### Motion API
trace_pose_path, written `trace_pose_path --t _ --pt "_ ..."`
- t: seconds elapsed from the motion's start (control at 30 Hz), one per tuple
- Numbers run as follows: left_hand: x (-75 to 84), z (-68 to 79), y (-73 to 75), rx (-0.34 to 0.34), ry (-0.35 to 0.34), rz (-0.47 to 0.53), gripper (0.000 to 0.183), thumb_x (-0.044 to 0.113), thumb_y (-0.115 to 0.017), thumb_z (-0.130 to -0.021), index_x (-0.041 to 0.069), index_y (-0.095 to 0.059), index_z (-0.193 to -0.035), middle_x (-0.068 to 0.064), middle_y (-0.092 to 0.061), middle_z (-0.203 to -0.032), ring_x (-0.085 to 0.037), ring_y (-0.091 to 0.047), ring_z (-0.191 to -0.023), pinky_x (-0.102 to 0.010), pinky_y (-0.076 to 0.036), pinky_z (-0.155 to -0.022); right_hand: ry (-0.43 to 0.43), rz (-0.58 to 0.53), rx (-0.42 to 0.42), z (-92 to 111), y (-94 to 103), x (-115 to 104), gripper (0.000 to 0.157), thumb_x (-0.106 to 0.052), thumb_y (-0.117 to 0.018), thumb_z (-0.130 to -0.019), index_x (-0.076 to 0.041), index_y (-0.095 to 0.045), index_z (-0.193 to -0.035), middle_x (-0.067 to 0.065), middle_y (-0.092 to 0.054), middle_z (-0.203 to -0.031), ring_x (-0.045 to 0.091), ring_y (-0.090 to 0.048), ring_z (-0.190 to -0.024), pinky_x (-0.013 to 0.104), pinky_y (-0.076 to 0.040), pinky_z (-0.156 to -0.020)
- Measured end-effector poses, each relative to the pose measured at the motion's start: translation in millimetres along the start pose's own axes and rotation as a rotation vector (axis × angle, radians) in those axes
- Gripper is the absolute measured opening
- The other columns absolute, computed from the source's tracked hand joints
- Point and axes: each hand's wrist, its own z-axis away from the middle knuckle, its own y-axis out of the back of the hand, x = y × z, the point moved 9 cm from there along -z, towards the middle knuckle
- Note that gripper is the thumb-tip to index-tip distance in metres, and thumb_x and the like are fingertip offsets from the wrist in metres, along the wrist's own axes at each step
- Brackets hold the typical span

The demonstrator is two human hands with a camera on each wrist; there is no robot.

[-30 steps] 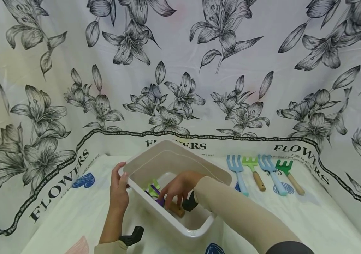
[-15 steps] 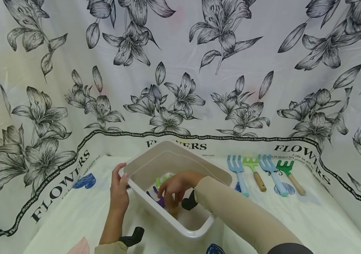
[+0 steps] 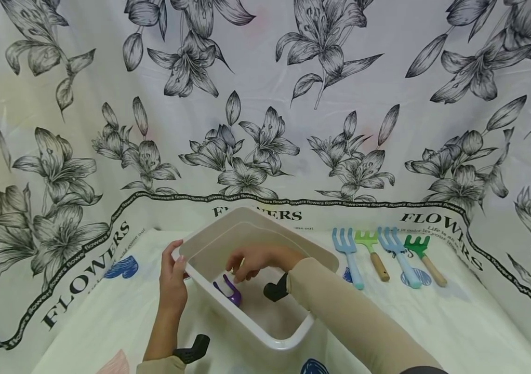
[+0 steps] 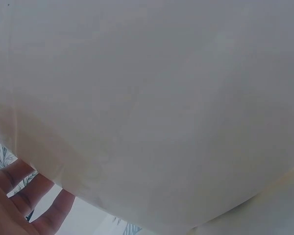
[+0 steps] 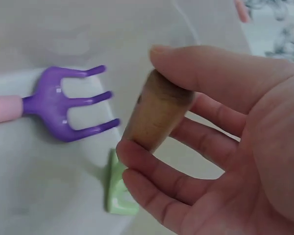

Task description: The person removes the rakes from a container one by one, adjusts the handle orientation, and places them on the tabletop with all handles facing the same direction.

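My left hand (image 3: pixel 173 278) grips the left corner of a pale plastic bin (image 3: pixel 280 344), which stands tilted. In the left wrist view its fingers (image 4: pixel 35 193) show at the bin's edge. Inside the bin, my right hand (image 3: pixel 258 258) pinches the wooden handle (image 5: pixel 159 112) of a small green garden rake (image 5: pixel 121 196) between thumb and fingers. Its green head is partly hidden behind the fingers. Beside it lies a purple three-pronged garden rake (image 5: pixel 56 105) with a pink handle, on the bin's floor and apart from my hand.
Right of the bin several garden forks and rakes lie in a row on the cloth: a blue fork (image 3: pixel 350 257), a light green rake (image 3: pixel 372 254), another blue fork (image 3: pixel 400 257) and a dark green rake (image 3: pixel 426 259). A flower-printed curtain (image 3: pixel 265 156) hangs behind.
My right hand has taken hold of the green rake's wooden handle and moved up and towards the back of the bin. The purple rake is now uncovered more. My left hand stays on the corner.
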Motion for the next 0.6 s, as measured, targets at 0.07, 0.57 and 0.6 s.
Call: trace_pose_path --t 0.07,0.57,0.6 --pt "-0.1 -0.1 -0.2 -0.003 0.001 -0.001 0.042 0.036 -0.031 -0.104 0.034 -0.03 -0.146 0.003 -0.045 -0.139 -0.022 -0.048 -0.115 -0.044 -0.041 -0.09 0.022 -0.009 0.067 1 10.4 -1 0.024 -0.009 -0.071 -0.084 -0.006 -0.064 -0.107 0.003 -0.063 -0.091 0.02 -0.06 -0.075 0.03 -0.05 -0.068" --pt "1.2 1.4 1.1 -0.003 0.001 0.008 0.043 0.038 -0.031 -0.104 0.035 -0.03 -0.147 0.002 -0.044 -0.141 -0.022 -0.047 -0.116 -0.044 -0.041 -0.09 0.051 0.024 0.439 18 68.6 -5 0.01 -0.007 -0.064 -0.09 -0.004 -0.071 -0.097 0.003 -0.069 -0.085 0.02 -0.067 -0.075 0.031 -0.054 -0.067" --pt "1.3 0.8 0.1 -0.007 -0.001 0.011 0.043 0.038 -0.032 -0.104 0.035 -0.03 -0.147 0.002 -0.044 -0.141 -0.022 -0.047 -0.117 -0.044 -0.041 -0.09 0.048 0.041 0.465 20 71.8 -6 0.011 -0.007 -0.063 -0.09 -0.004 -0.071 -0.098 0.002 -0.068 -0.085 0.019 -0.067 -0.074 0.03 -0.053 -0.066"
